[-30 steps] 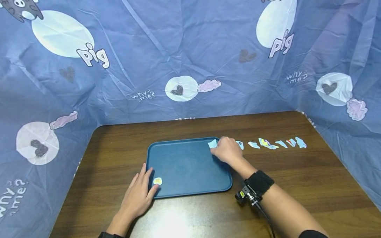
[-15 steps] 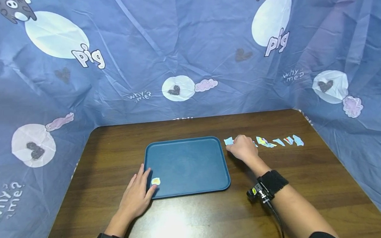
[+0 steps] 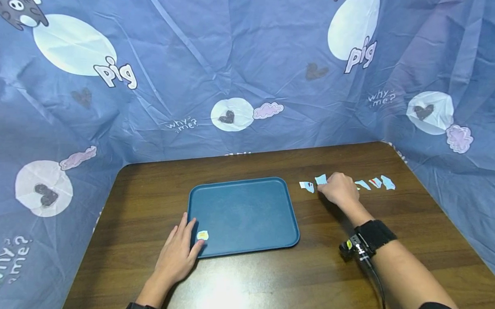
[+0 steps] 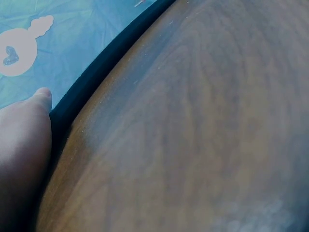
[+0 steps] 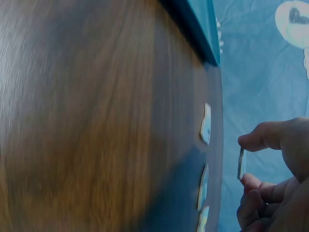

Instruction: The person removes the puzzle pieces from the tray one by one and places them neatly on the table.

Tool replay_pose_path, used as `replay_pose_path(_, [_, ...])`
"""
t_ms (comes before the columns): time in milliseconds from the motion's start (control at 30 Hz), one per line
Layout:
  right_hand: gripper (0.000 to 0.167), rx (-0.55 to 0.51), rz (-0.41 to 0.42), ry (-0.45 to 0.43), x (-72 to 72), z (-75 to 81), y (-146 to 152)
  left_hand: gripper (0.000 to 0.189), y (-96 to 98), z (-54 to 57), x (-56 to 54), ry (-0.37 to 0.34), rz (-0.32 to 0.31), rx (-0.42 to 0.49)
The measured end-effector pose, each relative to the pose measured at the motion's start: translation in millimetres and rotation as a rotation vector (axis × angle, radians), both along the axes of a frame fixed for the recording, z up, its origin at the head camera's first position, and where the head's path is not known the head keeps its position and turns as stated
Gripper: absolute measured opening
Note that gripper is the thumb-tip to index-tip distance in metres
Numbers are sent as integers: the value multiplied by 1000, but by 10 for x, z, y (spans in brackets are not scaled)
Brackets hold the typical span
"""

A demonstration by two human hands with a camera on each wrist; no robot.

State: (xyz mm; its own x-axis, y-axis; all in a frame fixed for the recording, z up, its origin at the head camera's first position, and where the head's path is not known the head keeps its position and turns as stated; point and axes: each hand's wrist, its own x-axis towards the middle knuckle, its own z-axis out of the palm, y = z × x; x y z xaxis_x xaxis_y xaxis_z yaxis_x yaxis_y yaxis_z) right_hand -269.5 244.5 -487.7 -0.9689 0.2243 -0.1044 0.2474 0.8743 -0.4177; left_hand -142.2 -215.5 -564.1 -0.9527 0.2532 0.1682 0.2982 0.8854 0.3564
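Observation:
My left hand point(image 3: 176, 252) rests at the near-left corner of a blue tray point(image 3: 243, 218), fingers straight along its rim. A small white-and-yellow puzzle piece point(image 3: 202, 235) lies in the tray beside the left thumb. Right of the tray, my right hand point(image 3: 339, 189) pinches a light blue puzzle piece point(image 3: 321, 179) between thumb and finger. The right wrist view shows this held piece point(image 5: 241, 163) edge-on, raised off the table. Another piece point(image 3: 307, 186) lies between the tray and the right hand. The right hand partly hides pieces beneath it.
Further right on the wooden table point(image 3: 242, 290) lie several irregular flat pieces in a row, among them a light blue one point(image 3: 388, 182) at the end. A patterned blue cloth point(image 3: 172, 79) hangs behind the table. A cable point(image 3: 380, 286) trails from the right wrist camera.
The right hand has moved right, away from the tray's far-right corner, carrying the light blue puzzle piece past another piece along the row. The left hand and tray piece have stayed put.

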Motion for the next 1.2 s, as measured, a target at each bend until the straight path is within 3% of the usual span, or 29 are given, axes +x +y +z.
replay_pose_path(500, [38, -17, -32, 17, 22, 1, 499, 65, -8, 11, 1, -42, 7, -8])
replay_pose_path(633, [33, -49, -20, 106, 30, -28, 695, 66, -6, 18, -3, -61, 13, -17])
replay_pose_path(833, [44, -113, -31, 249, 84, -111, 1060, 63, 21, 34, -13, -56, 13, -24])
replay_pose_path(1000, [48, -109, -53, 323, 150, -169, 1342, 61, 38, 38, -9, -38, 10, -26])
replay_pose_path(1200, [49, -65, -91, 398, 202, -236, 1568, 61, 37, 42, 8, -79, 19, -37])
